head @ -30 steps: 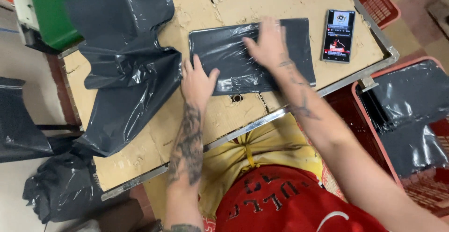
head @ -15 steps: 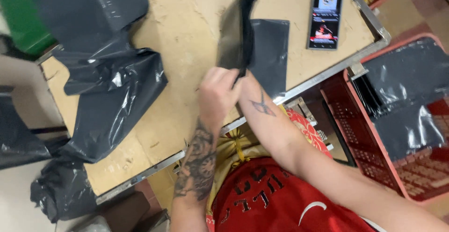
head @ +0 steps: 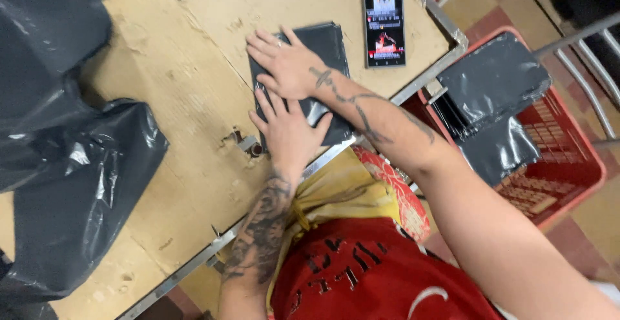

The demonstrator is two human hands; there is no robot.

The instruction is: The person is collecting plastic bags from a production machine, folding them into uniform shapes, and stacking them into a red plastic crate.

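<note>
While beside phone point(head: 385, 25), bags point(head: 64, 165)

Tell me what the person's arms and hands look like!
Both are bare, with no sleeves or gloves. The left hand has a forearm covered in dense dark tattoos. The right hand has thin line tattoos running from the wrist up the forearm.

Both hands point(head: 287, 97) flat on folded dark bag point(head: 326, 49)

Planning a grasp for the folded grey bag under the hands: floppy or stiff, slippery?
Likely floppy: the folded bag is thin plastic film, like the crumpled bags to the left. Probably springs open if released, since the left hand and right hand both press it flat. Its glossy surface suggests it slides easily on the table.
</note>
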